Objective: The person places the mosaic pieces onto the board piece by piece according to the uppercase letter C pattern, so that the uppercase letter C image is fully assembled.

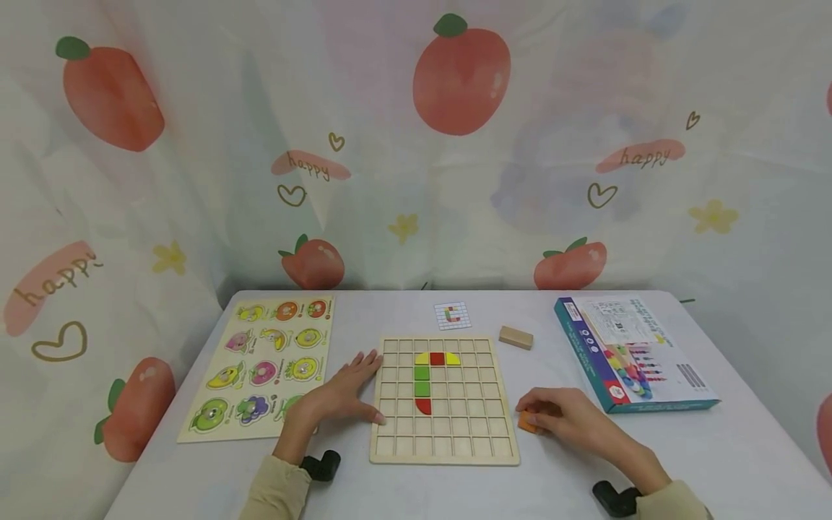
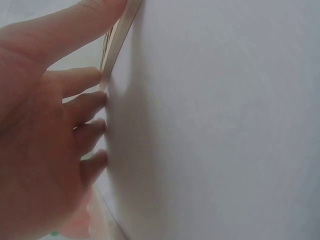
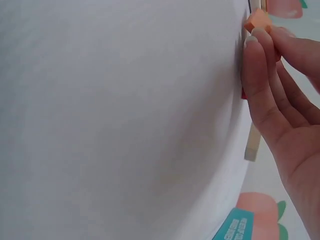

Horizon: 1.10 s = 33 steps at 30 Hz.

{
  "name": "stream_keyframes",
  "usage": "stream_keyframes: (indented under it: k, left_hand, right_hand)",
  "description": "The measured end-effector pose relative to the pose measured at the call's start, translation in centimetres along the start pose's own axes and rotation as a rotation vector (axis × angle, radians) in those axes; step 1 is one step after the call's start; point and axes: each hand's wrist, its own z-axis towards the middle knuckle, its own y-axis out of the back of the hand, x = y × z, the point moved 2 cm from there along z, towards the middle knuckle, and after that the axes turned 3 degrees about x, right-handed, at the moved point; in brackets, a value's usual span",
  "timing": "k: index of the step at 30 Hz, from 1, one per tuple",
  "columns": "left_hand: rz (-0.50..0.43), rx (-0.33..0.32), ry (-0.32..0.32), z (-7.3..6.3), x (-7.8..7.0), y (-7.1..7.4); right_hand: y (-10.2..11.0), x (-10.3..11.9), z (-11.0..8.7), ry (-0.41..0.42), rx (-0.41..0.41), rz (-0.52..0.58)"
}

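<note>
A wooden grid board [image 1: 455, 440] lies on the white table between the hands. Set in its squares are a yellow quarter-round piece [image 1: 422, 358], a red square [image 1: 437, 358], another yellow quarter-round [image 1: 453, 359], two green squares [image 1: 422, 381] and a red quarter-round [image 1: 424, 406]. My left hand [image 1: 338, 393] has its fingers spread along the board's left edge, thumb at the rim; the left wrist view shows the fingertips against the table. Just right of the board, my right hand [image 1: 565, 419] pinches an orange block [image 3: 258, 21] between thumb and fingers, partly hiding it.
Behind the board lie a small pattern card [image 1: 452, 315] and a plain wooden block [image 1: 516, 337]. A teal-edged toy box [image 1: 650, 347] stands at the right. On the left, a fruit puzzle board [image 1: 250, 390] reaches under the left forearm. A printed curtain hangs behind.
</note>
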Motion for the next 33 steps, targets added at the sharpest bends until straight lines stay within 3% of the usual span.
stream_keyframes:
  k: [18,33]
  left_hand:
    - [0.008,-0.011,0.017,0.2,0.2,-0.1]
    - [0.0,-0.002,0.018,0.3,0.2,-0.1]
  right_hand:
    - [-1.0,2.8,2.5,0.022,0.043,0.236]
    - [-2.7,5.2,5.0,0.066,0.023,0.127]
